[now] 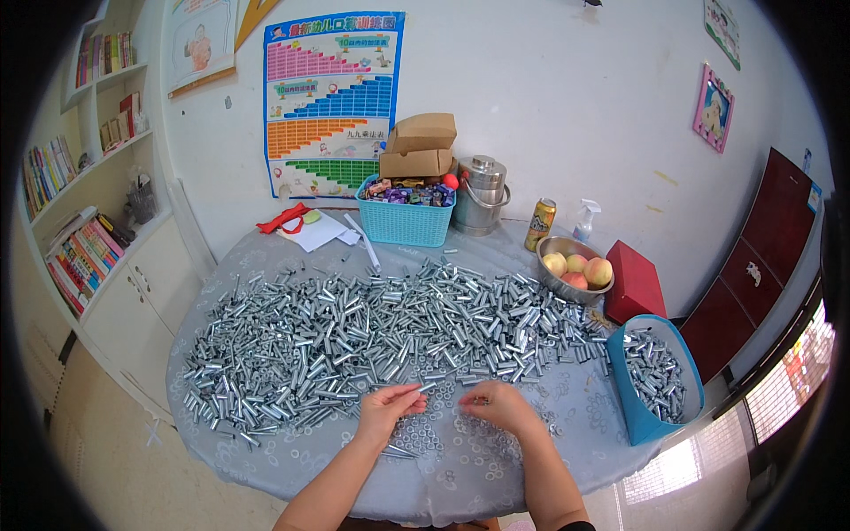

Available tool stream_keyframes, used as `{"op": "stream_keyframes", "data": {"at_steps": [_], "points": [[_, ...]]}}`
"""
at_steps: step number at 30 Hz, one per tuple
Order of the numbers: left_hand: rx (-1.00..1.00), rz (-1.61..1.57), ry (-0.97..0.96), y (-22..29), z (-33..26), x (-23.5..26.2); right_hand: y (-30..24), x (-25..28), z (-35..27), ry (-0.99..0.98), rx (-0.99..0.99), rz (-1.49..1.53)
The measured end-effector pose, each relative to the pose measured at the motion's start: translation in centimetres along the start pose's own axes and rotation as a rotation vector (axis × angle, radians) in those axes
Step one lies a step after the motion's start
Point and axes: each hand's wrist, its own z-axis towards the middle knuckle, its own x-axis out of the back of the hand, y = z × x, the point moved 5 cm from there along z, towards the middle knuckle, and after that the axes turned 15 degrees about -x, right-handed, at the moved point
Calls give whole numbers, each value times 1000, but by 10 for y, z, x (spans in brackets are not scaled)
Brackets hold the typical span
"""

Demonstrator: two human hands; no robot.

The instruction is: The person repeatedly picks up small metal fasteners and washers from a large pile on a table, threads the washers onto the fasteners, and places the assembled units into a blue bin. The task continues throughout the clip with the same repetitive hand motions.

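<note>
My left hand is closed, thumb and fingers pinching a short silvery metal tube that points to the right. Just across from it, my right hand is closed too, fingertips pressed together; whatever they hold, if anything, is too small to make out. Beyond both hands spreads a wide heap of metal tubes. Small metal rings lie scattered around and between my hands. Near my left wrist rests a thin pointed metal piece.
A blue fabric bin with metal tubes inside stands at the right table edge. Behind it are a red box, a steel bowl of peaches, a can and a spray bottle. A turquoise basket and metal pot stand at the back.
</note>
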Motion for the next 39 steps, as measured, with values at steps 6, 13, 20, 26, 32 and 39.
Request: {"op": "stream_keyframes", "data": {"at_steps": [6,13,20,26,32,39], "points": [[-3,9,-8,0,0,1,2,3,-1,1,-55,-52],[13,16,-16,-3,0,1,7,-3,-3,-155,-49,-94],[19,4,-23,-2,0,0,8,-12,0,-175,-101,-105],[22,-8,-22,-3,0,2,8,-7,1,-50,-187,36],[33,12,-34,-1,-2,-2,7,-8,8,-62,-176,848],[50,50,-107,1,-5,-7,-1,-18,7,-169,-182,909]]}}
